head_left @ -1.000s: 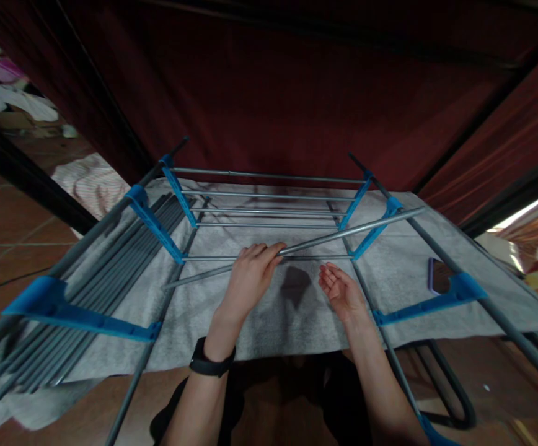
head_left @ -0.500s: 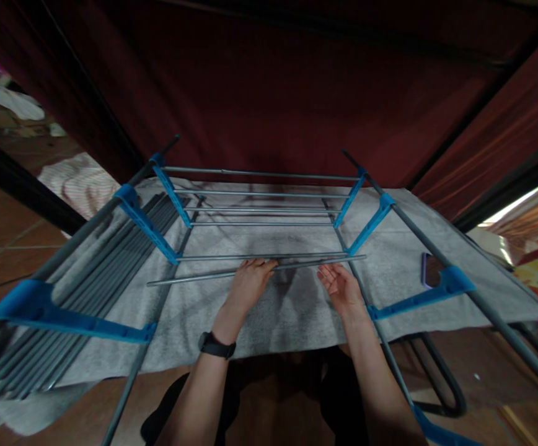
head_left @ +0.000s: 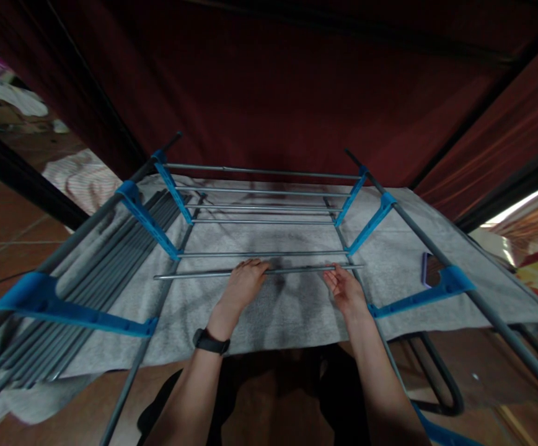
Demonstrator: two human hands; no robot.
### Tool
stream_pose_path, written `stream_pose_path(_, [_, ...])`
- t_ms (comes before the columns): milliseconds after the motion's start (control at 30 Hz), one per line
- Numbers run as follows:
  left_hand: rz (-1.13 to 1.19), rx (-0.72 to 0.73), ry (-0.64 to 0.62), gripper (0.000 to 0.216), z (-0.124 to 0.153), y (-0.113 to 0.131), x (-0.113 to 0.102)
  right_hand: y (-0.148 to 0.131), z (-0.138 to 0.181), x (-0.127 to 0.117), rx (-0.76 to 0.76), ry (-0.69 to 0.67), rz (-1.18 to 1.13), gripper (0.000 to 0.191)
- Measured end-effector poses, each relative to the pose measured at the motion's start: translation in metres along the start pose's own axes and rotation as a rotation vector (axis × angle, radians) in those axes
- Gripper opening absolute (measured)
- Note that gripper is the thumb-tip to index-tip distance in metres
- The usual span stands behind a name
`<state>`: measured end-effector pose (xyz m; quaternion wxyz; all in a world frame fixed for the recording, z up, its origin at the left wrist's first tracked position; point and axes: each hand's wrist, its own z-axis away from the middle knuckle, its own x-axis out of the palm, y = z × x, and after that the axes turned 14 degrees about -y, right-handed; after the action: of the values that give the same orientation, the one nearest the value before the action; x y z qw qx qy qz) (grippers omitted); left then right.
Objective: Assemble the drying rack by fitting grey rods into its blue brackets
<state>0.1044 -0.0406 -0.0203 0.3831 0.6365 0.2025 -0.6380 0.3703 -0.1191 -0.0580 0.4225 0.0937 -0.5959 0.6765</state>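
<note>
A loose grey metal rod (head_left: pixel 297 270) lies crosswise in front of me, almost level. My left hand (head_left: pixel 245 280) is closed over it from above, a little left of its middle; a dark watch is on that wrist. Near the rod's right end, my right hand (head_left: pixel 343 287) has its palm partly turned up and its fingertips curled at the rod. Around both hands stands a rack frame of grey tubes with blue plastic brackets (head_left: pixel 150 220). Several thin crossbars (head_left: pixel 260 254) span its far part. The front bracket on the left (head_left: pixel 83 310) and the one on the right (head_left: pixel 418 297) have no bar between them.
A bundle of grey tubes (head_left: pixel 97 285) lies at the left on the grey cloth (head_left: pixel 269 328). A phone (head_left: pixel 431 271) rests on the cloth at the right. Behind the frame hangs a dark red curtain (head_left: pixel 269 93). Black bent tubing (head_left: pixel 440 371) shows below right.
The loose rod has turned nearly level, its right end coming toward me and its left end moving slightly away. My right fingertips have come up to the rod. My left hand stays on it.
</note>
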Motion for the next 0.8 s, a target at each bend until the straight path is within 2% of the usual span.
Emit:
stream_pose_path(233, [-0.065, -0.009, -0.026, 0.019, 0.008, -0.007, 0.002, -0.005, 0.000, -0.001, 0.048, 0.078, 0.012, 0.010])
stream_pose_path(533, [-0.139, 0.007, -0.036, 0.026, 0.014, -0.003, 0.009, -0.009, -0.001, -0.005, 0.099, 0.198, 0.032, 0.018])
stream_pose_path(700, [-0.137, 0.062, -0.018, 0.027, 0.011, 0.004, 0.016, -0.009, -0.002, -0.008, 0.115, 0.205, 0.041, 0.020])
stream_pose_path(800, [-0.148, 0.113, -0.028, 0.029, 0.010, 0.009, 0.018, -0.006, -0.003, -0.008, 0.120, 0.153, 0.056, 0.015])
